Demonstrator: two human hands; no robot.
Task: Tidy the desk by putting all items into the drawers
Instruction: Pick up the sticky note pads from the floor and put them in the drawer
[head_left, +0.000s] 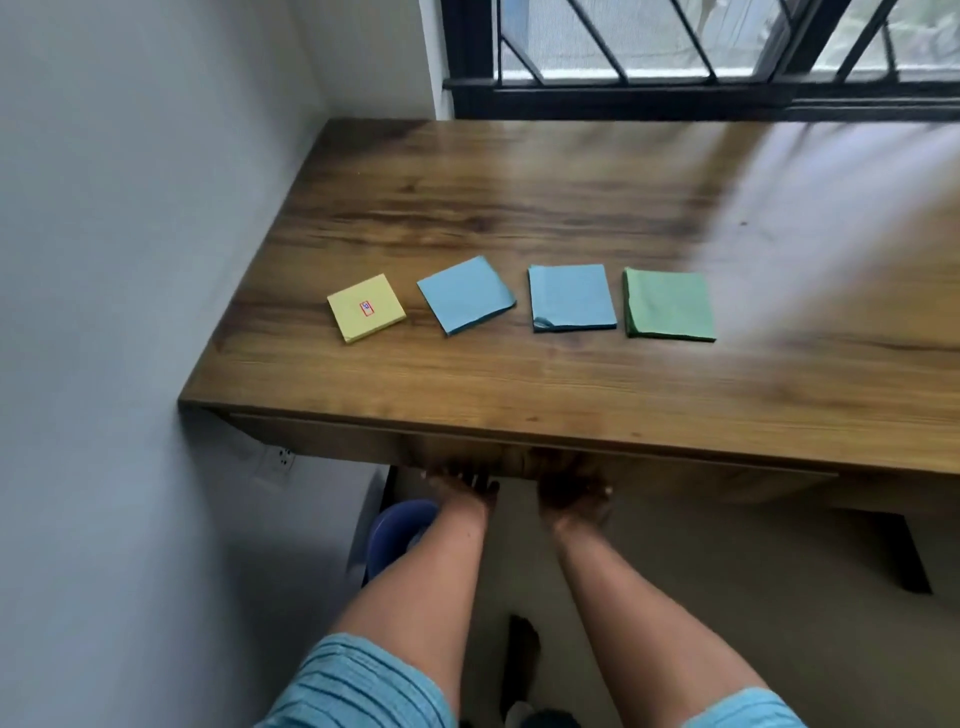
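Note:
Four paper pads lie in a row on the wooden desk: a yellow sticky-note pad, a tilted blue pad, a second blue pad and a green pad. Below the desk's front edge runs a shut drawer front. My left hand and my right hand reach side by side to the drawer front's lower edge. Their fingers curl up under that edge in shadow, so the fingertips are hard to make out.
A grey wall runs close along the desk's left side, with a socket low on it. A barred window stands behind the desk. A blue round object sits on the floor under the desk, and a dark desk leg is at the right.

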